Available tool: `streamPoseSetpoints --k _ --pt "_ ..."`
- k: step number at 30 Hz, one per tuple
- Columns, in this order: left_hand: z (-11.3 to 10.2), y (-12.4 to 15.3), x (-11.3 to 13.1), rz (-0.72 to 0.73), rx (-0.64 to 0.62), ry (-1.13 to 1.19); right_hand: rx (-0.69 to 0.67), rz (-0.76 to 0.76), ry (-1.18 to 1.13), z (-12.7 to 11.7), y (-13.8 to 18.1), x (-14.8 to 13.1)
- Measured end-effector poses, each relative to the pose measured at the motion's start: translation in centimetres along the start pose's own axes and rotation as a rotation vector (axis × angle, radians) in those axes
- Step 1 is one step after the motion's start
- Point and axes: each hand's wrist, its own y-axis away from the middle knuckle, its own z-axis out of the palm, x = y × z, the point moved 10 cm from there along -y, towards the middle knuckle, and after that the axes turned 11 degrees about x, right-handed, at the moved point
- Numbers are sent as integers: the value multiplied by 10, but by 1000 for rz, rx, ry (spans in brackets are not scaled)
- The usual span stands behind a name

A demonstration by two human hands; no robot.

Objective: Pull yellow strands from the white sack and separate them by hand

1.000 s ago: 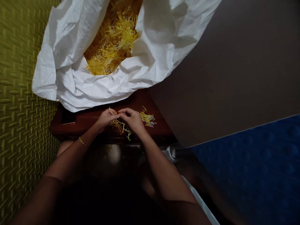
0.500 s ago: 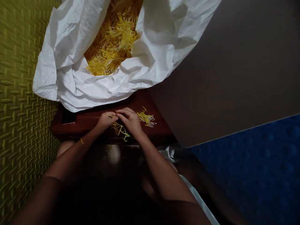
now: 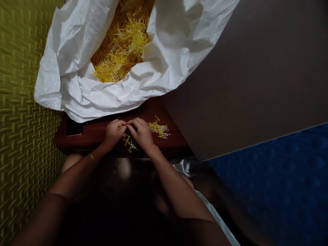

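Observation:
My left hand [image 3: 114, 132] is closed in a pinch, and a bit of thin yellow strand [image 3: 120, 126] shows between its fingers. Its fingertips meet those of my right hand [image 3: 141, 132], which is also pinched; the small part between them is mostly hidden. Below the hands, a few loose yellow strands [image 3: 129, 143] trail over the front edge of the dark red table [image 3: 96, 136]. To the right of my right hand lies a small bunch of yellow strands with white tips [image 3: 160, 129].
A big white sack [image 3: 115, 94] gapes beyond the table, holding a heap of yellow strands [image 3: 120, 58]. A dark phone-like slab [image 3: 74, 129] lies at the table's left. Yellow textured surface [image 3: 23, 102] on the left; grey panel [image 3: 243, 85] and blue mat [image 3: 282, 177] on the right.
My left hand has turned, its fingers curling in more. The yellow strand that looped over its thumb is now mostly covered. The hanging strands below have shifted slightly left.

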Motion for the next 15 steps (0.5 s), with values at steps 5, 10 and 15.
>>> streamPoseSetpoints --k 5,10,15 --pt "2 5 18 167 -47 -209 37 166 -170 3 2 15" --pt "4 2 21 140 -60 -66 109 624 -540 15 16 51" --pt "13 -1 -2 -116 -94 239 179 960 -903 37 35 66"
